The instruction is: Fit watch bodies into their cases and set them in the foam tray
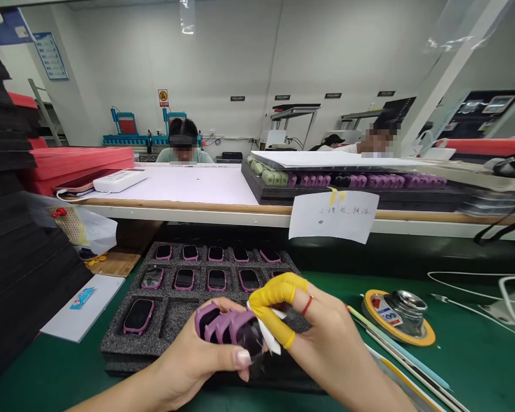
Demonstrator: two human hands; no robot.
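Several purple smartwatch cases [223,325] are stacked side by side in my left hand [197,355], its fingers and thumb wrapped round them. My right hand [313,320] wears yellow finger cots on the thumb and a finger, and pinches a white wipe [269,332] against the end of the stack. Behind and partly under my hands lies a black foam tray [124,343], its slots holding purple watch cases with dark screens, such as the watch [138,316] at front left. The slot beside that watch holds nothing. My hands hide the tray's front right part.
A glass jar [407,315] stands in an orange-rimmed dish at right, beside pens and sticks [412,360]. A white card [81,309] lies left, next to stacked black foam [21,229]. Overhead, a shelf [197,207] bears a loaded tray. Co-workers sit beyond.
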